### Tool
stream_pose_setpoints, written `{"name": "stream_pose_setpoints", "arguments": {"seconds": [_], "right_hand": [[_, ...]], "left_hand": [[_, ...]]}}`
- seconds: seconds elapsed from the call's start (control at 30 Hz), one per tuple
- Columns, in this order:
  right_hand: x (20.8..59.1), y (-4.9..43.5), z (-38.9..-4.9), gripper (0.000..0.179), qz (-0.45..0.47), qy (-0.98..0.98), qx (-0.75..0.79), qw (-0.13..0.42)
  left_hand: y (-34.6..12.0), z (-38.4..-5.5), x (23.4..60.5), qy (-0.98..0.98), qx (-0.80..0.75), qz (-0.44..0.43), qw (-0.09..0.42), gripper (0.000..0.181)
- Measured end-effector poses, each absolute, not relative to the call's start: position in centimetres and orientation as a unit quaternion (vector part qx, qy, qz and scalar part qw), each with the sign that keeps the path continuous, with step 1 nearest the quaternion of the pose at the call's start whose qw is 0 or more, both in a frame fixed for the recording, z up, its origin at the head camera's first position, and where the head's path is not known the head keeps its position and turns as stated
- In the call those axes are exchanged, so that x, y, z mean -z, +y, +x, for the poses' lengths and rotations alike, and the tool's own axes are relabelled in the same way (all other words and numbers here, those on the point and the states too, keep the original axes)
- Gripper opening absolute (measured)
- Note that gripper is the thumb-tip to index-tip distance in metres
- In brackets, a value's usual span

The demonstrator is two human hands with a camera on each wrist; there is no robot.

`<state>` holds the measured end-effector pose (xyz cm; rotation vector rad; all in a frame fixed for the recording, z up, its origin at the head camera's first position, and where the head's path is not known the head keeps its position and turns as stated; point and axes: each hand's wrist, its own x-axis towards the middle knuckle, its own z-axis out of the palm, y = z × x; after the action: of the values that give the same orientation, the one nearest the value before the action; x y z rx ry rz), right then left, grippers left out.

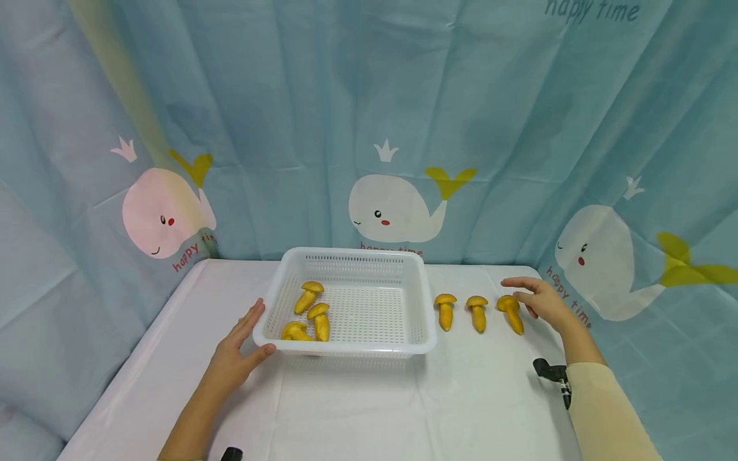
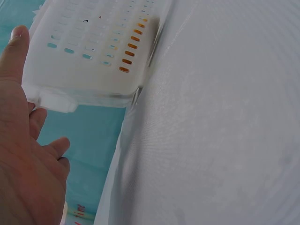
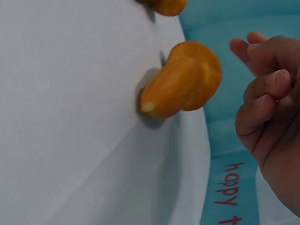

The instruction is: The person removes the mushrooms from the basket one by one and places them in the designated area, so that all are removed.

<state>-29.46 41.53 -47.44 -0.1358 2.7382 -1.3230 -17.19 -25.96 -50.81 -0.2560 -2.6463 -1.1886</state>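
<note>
A white plastic basket [image 1: 369,349] with slotted walls stands on the table. Three yellow-brown mushrooms lie at its left side, one of them a mushroom [image 1: 309,296] near the back. My left hand [image 1: 230,362] is at the basket's front left corner, fingers spread and fairly straight, thumb by the rim. To the right of the basket, a left mushroom [image 1: 446,312], a middle mushroom [image 1: 478,313] and a right mushroom [image 1: 511,314] lie in a row, caps toward the back. Beside the right mushroom's cap is my right hand [image 1: 544,302], loosely bent and holding nothing; a gap shows in the right wrist view.
A white cloth covers the table [image 1: 352,410]. Behind and at both sides hangs a blue curtain [image 1: 323,128] printed with whales, close to the table's back edge. A black wrist mount [image 1: 552,371] sticks out by the right sleeve [image 1: 605,410].
</note>
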Motion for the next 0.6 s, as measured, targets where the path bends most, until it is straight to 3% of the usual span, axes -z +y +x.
{"name": "stream_pose_setpoints", "arguments": {"seconds": [0.6], "right_hand": [[39.0,34.3,-30.3,0.037,-0.109,0.890,0.443,-0.004]], "left_hand": [[-26.4,-17.6,51.4,-0.894,0.420,-0.102,0.115,0.092]]}}
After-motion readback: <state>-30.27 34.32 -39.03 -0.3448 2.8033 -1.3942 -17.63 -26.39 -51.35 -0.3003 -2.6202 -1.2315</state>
